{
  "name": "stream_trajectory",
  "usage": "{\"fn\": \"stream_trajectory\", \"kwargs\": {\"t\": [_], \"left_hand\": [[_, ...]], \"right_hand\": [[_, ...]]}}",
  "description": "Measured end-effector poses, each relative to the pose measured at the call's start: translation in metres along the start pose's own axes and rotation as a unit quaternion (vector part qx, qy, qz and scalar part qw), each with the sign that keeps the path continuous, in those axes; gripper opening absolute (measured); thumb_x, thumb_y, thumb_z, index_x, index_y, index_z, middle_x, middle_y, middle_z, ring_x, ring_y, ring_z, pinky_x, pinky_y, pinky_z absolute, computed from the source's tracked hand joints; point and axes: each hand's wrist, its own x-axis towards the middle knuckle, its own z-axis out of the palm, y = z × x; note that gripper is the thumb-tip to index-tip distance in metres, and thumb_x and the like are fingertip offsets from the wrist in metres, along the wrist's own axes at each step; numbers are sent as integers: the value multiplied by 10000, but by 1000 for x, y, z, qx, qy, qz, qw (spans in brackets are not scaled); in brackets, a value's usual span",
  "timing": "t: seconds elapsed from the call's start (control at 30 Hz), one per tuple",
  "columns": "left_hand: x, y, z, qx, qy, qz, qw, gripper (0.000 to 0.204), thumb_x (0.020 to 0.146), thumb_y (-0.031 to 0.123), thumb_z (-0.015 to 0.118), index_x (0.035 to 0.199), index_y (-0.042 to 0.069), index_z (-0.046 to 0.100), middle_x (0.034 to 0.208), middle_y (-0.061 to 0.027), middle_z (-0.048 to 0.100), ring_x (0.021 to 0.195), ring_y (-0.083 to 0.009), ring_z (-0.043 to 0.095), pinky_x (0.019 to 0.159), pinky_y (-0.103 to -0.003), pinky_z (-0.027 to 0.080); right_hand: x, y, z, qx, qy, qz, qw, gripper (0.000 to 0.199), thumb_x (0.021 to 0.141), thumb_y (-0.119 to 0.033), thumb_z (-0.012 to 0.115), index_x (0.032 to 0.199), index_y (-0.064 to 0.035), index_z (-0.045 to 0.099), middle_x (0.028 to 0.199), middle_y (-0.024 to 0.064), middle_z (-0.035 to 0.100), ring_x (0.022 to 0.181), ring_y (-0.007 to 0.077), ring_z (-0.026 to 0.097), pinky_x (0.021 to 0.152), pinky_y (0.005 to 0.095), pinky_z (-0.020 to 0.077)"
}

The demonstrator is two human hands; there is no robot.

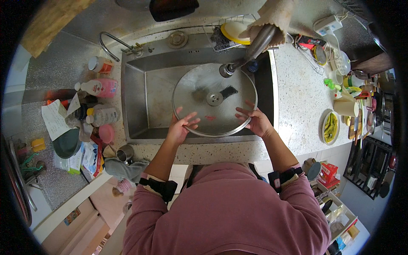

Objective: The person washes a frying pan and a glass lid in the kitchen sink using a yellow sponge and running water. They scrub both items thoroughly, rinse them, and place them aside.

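A large round glass pot lid [193, 80] with a thin metal rim is held over the sink [159, 89]. My left hand [182, 126] grips its near left edge, fingers spread under or against the clear glass. At the near right edge my right hand [255, 120] holds the rim the same way. Through the glass show the round drain [214, 99], a dark patch beside it and a small reddish spot. The tap's spout head [226, 70] hangs over the far part of the lid; I cannot tell if water runs.
A cloth [272, 19] wraps the tap's upper pipe. Behind the sink stands a wire rack [221, 40] with a yellow-rimmed bowl. Bottles, including a pink one [106, 88], crowd the left counter. A dish of green vegetables [330, 128] and a beige cup [346, 108] are at right.
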Motion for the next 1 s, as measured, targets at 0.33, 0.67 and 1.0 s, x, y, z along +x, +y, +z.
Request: {"fn": "stream_trajectory", "kwargs": {"t": [0.33,0.67,1.0], "left_hand": [[32,-2,-17,-125,83,-71,986,428,914,146,441,1317,64,322,1202,-227,569,1057,-362,587,884,-424,488],[42,-45,4,-129,52,-101,985,546,747,-38,410,1268,61,282,1203,-276,530,1072,-420,572,924,-491,480],[34,8,7,-1,-4,-95,996,592,696,-109,403,1251,75,313,1210,-316,532,989,-423,623,780,-444,569]], "right_hand": [[-15,47,69,-14,218,-74,973,637,794,-12,443,1363,-160,197,1304,181,442,1110,330,557,727,419,508],[-8,72,89,-33,298,-116,947,604,800,-89,562,1302,-184,239,1303,107,407,1122,288,495,806,468,474],[-11,23,-20,103,58,-68,991,401,856,-450,615,1125,-156,573,1298,149,486,1216,351,464,901,514,476]]}}
